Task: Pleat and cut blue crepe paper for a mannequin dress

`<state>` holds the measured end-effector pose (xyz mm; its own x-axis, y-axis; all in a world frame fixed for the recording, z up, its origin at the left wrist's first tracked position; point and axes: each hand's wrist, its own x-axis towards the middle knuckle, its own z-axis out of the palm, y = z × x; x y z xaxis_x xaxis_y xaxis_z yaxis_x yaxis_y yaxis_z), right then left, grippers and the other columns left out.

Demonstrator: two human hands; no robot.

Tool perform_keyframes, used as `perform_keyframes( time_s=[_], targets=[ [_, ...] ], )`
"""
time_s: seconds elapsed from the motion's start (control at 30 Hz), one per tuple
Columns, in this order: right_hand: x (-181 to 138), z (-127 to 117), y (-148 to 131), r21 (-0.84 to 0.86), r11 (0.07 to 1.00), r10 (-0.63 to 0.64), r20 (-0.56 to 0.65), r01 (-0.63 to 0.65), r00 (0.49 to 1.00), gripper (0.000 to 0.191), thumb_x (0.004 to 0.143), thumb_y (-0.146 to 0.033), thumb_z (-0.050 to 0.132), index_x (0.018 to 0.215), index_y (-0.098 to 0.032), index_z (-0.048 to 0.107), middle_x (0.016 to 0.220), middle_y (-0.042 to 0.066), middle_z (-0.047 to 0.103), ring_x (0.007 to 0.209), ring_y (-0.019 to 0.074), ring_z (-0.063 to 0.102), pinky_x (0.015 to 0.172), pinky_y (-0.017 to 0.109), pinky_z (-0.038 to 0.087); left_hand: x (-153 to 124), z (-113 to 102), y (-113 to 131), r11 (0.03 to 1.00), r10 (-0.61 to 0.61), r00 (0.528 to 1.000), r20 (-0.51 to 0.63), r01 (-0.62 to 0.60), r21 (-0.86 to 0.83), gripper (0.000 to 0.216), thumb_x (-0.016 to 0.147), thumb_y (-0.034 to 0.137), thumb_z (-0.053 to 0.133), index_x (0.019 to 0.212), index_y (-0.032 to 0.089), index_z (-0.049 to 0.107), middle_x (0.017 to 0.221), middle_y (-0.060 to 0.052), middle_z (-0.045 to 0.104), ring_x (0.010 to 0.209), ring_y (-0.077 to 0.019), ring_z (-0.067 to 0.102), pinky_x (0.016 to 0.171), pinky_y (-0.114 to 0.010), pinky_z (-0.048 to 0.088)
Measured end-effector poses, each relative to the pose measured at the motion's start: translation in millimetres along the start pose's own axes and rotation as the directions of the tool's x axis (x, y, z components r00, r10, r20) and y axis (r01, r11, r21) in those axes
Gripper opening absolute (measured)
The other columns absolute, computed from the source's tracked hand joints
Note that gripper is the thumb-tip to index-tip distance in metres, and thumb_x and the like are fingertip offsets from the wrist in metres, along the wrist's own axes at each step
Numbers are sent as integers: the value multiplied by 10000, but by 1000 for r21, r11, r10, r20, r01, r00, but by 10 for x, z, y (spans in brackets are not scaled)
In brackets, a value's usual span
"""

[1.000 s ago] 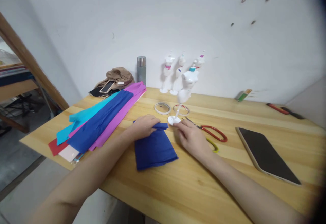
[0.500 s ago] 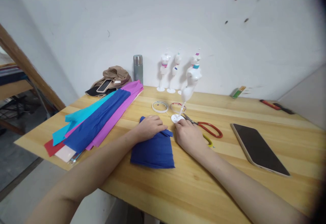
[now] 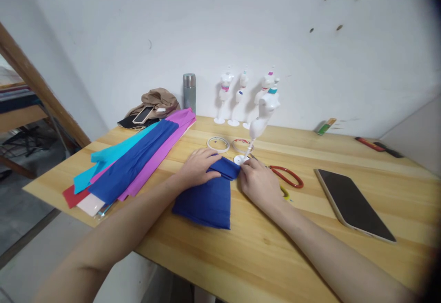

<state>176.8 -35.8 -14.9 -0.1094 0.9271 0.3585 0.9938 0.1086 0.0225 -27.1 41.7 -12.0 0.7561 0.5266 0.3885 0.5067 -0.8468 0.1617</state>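
A piece of blue cloth (image 3: 206,204) lies on the table in front of me, its far edge folded over in a narrow strip. My left hand (image 3: 198,167) rests on this fold, fingers stretched and thumb apart. At the strip's right end, my right hand (image 3: 260,183) pinches the corner with closed fingers; its fingertips are partly hidden. Just beyond them stands a small white mannequin (image 3: 263,114) with a teal band at its neck. Red-handled scissors (image 3: 287,177) lie behind my right hand, and a yellow handle (image 3: 285,193) is partly covered by it.
Several smaller mannequins (image 3: 225,94) line the wall beside a flask (image 3: 189,94). Two tape rolls (image 3: 218,150) lie before them. Left are coloured cloth strips (image 3: 138,162) and a brown cloth bundle (image 3: 160,103) with a phone (image 3: 143,115). A larger phone (image 3: 354,204) lies right.
The cloth's far edge now forms a flatter strip stretching right to my right hand. My left hand has shifted slightly left and its thumb has spread. The view has moved a little.
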Motion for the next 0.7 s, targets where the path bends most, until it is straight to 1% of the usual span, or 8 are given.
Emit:
perform_keyframes(
  time_s=[0.13, 0.23, 0.33, 0.43, 0.5, 0.57, 0.63, 0.7],
  targets=[
    [-12, 18, 36, 111, 994, 7, -195, 15, 981, 227, 839, -143, 483, 991, -143, 652, 943, 122, 638, 846, 261, 596, 686, 342, 449, 7, -2, -31, 999, -45, 998, -35, 44, -31, 299, 862, 240, 587, 1150, 166, 617, 1239, -99, 617, 1172, -230, 539, 1048, -392, 411],
    [-28, 23, 29, 259, 956, -69, -263, 139, 962, 196, 851, -138, 469, 960, -153, 631, 917, 113, 630, 865, 247, 594, 728, 339, 473, 16, -51, -79, 998, -56, 997, -61, 54, -32, 257, 859, 186, 565, 1104, 187, 642, 1188, -85, 642, 1125, -218, 569, 1016, -388, 443],
    [-46, 48, 0, 378, 891, -176, -227, 253, 958, 202, 869, -133, 455, 967, -154, 630, 932, 111, 631, 903, 238, 590, 783, 349, 489, -1, -109, -153, 999, -47, 998, -28, 47, -21, 247, 848, 191, 581, 1083, 189, 656, 1169, -78, 653, 1111, -220, 582, 999, -385, 459],
    [-62, 99, -23, 438, 848, -256, -154, 298, 954, 224, 881, -142, 462, 1023, -152, 635, 969, 112, 646, 929, 237, 588, 824, 372, 493, -34, -117, -235, 999, -34, 999, 20, 34, -24, 333, 840, 210, 605, 1167, 155, 627, 1283, -114, 600, 1198, -239, 541, 1048, -393, 423],
    [-72, 134, -30, 453, 832, -300, -116, 319, 947, 228, 890, -153, 463, 1032, -159, 641, 951, 103, 657, 928, 235, 588, 833, 380, 494, -22, -98, -288, 998, -26, 999, 40, 28, -55, 345, 863, 227, 579, 1192, 133, 616, 1319, -129, 580, 1232, -235, 522, 1072, -382, 397],
    [-76, 159, -35, 444, 828, -334, -101, 343, 937, 223, 893, -161, 466, 1024, -165, 646, 922, 95, 661, 912, 235, 583, 822, 383, 497, 48, -82, -341, 993, -60, 998, 24, 62, -96, 302, 901, 227, 513, 1165, 142, 632, 1263, -105, 625, 1191, -209, 553, 1055, -354, 410],
    [-74, 170, -43, 421, 830, -354, -110, 366, 929, 219, 892, -160, 466, 1011, -162, 650, 913, 99, 659, 900, 238, 574, 809, 385, 498, 180, -76, -395, 984, -141, 990, -27, 137, -113, 298, 921, 199, 445, 1144, 165, 640, 1167, -69, 675, 1106, -183, 596, 999, -321, 444],
    [-67, 171, -54, 402, 829, -371, -126, 389, 920, 222, 893, -153, 458, 1002, -151, 652, 910, 109, 657, 890, 239, 566, 795, 383, 499, 341, -74, -448, 987, -156, 988, -11, 155, -38, 304, 906, 173, 440, 1129, 168, 647, 1134, -75, 673, 1070, -185, 597, 968, -312, 440]
  ],
)
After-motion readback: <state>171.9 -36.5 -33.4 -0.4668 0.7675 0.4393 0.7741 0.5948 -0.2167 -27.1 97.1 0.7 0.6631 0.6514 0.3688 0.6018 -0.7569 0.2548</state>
